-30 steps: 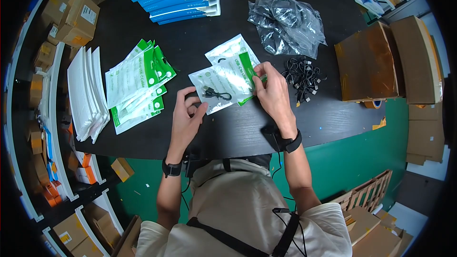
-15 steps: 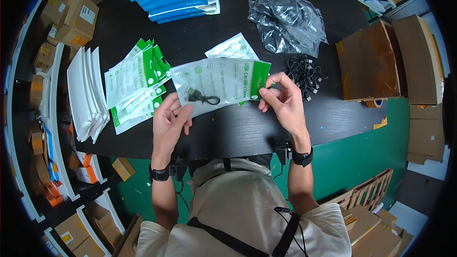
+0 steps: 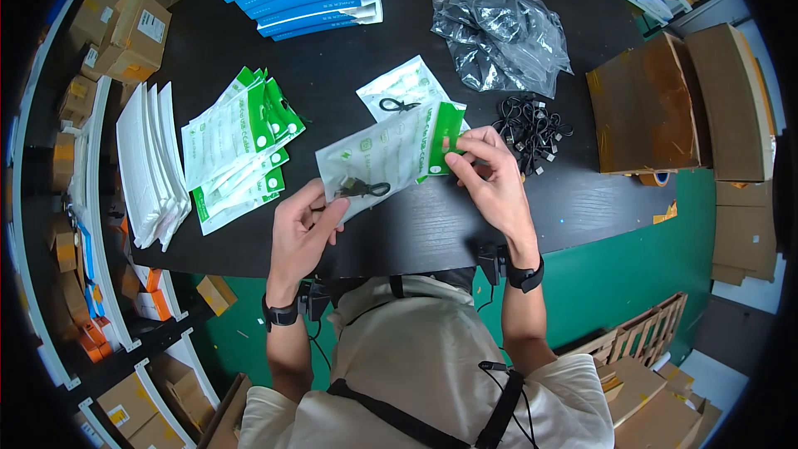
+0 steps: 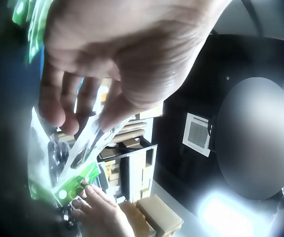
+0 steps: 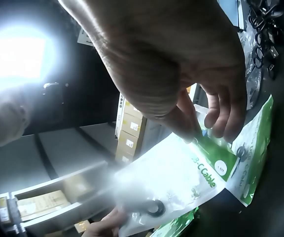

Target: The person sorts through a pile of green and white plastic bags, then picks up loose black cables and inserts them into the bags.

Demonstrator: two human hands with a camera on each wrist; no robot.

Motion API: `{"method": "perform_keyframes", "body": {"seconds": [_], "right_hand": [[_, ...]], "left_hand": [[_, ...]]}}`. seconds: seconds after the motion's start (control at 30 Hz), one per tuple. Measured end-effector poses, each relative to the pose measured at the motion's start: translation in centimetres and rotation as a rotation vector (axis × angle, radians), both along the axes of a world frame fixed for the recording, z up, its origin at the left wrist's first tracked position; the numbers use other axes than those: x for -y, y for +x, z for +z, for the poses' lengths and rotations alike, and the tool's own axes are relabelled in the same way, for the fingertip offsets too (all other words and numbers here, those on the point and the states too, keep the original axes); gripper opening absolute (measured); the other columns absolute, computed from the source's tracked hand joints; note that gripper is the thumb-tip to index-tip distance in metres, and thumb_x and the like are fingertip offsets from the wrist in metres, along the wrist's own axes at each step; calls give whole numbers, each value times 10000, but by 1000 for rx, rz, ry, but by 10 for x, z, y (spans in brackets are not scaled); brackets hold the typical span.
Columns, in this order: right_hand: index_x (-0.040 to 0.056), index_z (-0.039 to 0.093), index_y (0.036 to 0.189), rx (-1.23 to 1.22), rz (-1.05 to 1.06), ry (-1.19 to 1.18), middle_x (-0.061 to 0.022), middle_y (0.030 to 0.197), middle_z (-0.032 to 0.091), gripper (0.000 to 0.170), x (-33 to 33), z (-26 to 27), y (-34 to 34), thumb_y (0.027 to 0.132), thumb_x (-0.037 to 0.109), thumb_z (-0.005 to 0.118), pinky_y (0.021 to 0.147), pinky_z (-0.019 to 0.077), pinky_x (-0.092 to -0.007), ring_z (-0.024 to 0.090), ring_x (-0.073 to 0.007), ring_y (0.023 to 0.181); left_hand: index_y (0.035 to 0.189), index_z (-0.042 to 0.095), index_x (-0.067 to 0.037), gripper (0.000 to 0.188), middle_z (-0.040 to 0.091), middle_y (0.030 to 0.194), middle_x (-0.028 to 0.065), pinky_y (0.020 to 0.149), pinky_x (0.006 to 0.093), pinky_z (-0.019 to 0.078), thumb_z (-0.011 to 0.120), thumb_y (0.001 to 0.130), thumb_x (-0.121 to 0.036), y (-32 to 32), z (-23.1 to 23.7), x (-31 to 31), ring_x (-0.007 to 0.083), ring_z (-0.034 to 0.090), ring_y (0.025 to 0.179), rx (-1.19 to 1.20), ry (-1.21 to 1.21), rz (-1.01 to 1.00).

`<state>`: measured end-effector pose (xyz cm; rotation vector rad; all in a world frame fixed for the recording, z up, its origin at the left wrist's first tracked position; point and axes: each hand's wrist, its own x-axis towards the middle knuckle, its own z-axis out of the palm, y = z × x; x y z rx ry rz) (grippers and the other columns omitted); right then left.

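In the head view, the left hand (image 3: 301,229) and right hand (image 3: 497,187) are pinching opposite ends of a pouch (image 3: 386,150) at centre. In both wrist views, each grip is pinching the pouch, lower left in the left's, low centre in the right's.

head view looks down, wrist views closer in.

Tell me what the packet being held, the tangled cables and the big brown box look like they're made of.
The packet: probably thin plastic film, glossy, since it catches highlights and a dark cable shows through.
The tangled cables: likely plastic or rubber-coated, smooth and black, with silvery, perhaps metal plugs.
The box: seemingly cardboard, judging by its plain brown sides.
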<state>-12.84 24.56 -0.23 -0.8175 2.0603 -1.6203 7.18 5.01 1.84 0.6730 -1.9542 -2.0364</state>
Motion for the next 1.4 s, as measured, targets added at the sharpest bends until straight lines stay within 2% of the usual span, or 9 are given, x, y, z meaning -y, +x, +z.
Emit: {"method": "perform_keyframes", "body": {"seconds": [0.2, 0.3, 0.33, 0.43, 0.57, 0.83, 1.0, 1.23, 1.4], "right_hand": [[-20, 705, 992, -150, 78, 96, -28, 863, 656, 93, -3, 5, -1, 953, 53, 663, 642, 453, -183, 558, -65, 717], [-21, 703, 1003, 274, 45, 154, -44, 895, 703, 97, -6, 13, 0, 964, 40, 638, 716, 470, -209, 599, -69, 803], [-21, 703, 1003, 275, 45, 154, -44, 895, 703, 97, -6, 14, 0, 964, 40, 638, 716, 470, -209, 599, -69, 803], [-27, 689, 1015, 468, 78, -255, -95, 976, 742, 106, -1, 14, 4, 976, 19, 602, 810, 481, -240, 638, -86, 877], [-35, 672, 1037, 506, 152, -194, -154, 1072, 738, 122, 3, 22, 5, 988, 14, 572, 854, 483, -243, 660, -106, 933], [-24, 690, 1110, 525, 300, -273, -121, 1034, 738, 197, -7, 16, -1, 941, -18, 589, 887, 473, -244, 650, -125, 946], [-19, 709, 1088, 537, 244, -254, -87, 1056, 710, 210, -14, 10, -1, 917, -33, 589, 905, 452, -247, 622, -129, 979], [-7, 701, 1039, 167, 237, -280, -69, 1108, 669, 193, -4, -2, 1, 938, -77, 552, 936, 465, -280, 569, -139, 1049], [3, 733, 1085, 287, 294, -233, -84, 1178, 661, 305, -5, 2, 4, 890, -136, 545, 941, 450, -275, 575, -159, 1103]], "left_hand": [[1146, 617, 31, 195, 685, 910, 49, 500, 181, 424, 625, 981, -73, 1, -4, 1, 44, 553, 634, 11, -79, -11], [1126, 616, 28, 178, 668, 871, 37, 498, 182, 423, 609, 993, -90, -3, 0, 1, 44, 550, 637, 1, -15, 87], [1126, 616, 28, 178, 668, 871, 37, 498, 182, 423, 609, 993, -90, -3, 0, 2, 44, 550, 637, 1, -14, 87], [1100, 613, 23, 166, 650, 823, 29, 496, 185, 424, 591, 1008, -113, -3, -3, 5, 44, 550, 638, -27, -34, 157], [1071, 612, 18, 157, 630, 781, 25, 492, 190, 425, 585, 1012, -125, -7, 5, 2, 47, 554, 638, 3, -21, 129], [1088, 621, 29, 182, 632, 779, 30, 493, 193, 429, 591, 1011, -133, -4, 0, 5, 53, 558, 635, -38, 0, 134], [1086, 625, 37, 178, 630, 775, 27, 495, 193, 428, 595, 1008, -120, -3, 9, 2, 53, 559, 635, -57, -21, 164], [1061, 632, 60, 161, 631, 830, 41, 513, 199, 440, 607, 997, -85, 2, 26, -3, 64, 559, 628, -90, -117, 259], [1040, 639, 66, 166, 635, 867, 50, 517, 200, 446, 618, 993, -91, 7, 30, -1, 67, 559, 624, -104, -187, 272]]}}
